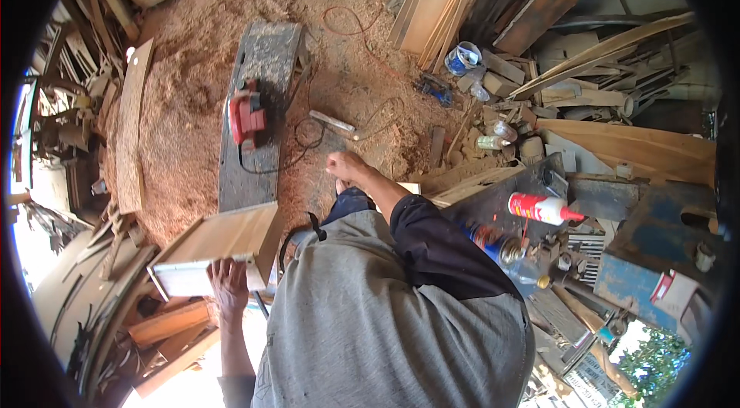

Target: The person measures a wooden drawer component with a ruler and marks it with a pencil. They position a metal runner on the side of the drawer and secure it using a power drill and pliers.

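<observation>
My left hand (pixel 227 284) grips the near edge of a wooden drawer-like box (pixel 223 230), its fingers curled over the rim. The box has pale wood panels and a whitish near side, and it lies against the near end of a dark workbench (pixel 262 61). My right hand (pixel 347 166) hangs in front of my body, right of the bench, with its fingers curled closed and nothing showing out of them. A red corded power tool (pixel 247 116) rests on the bench top, its black cable looping toward the floor. A short pale stick (pixel 333 124) lies just beyond my right hand.
Wood shavings (pixel 181 99) cover the floor, where a long board (pixel 135 126) lies at left. An orange cord (pixel 362 30) snakes ahead. At right are stacked planks (pixel 432 7), a white bucket (pixel 462 59), a blue tool (pixel 435 90) and a red-and-white glue bottle (pixel 539 209).
</observation>
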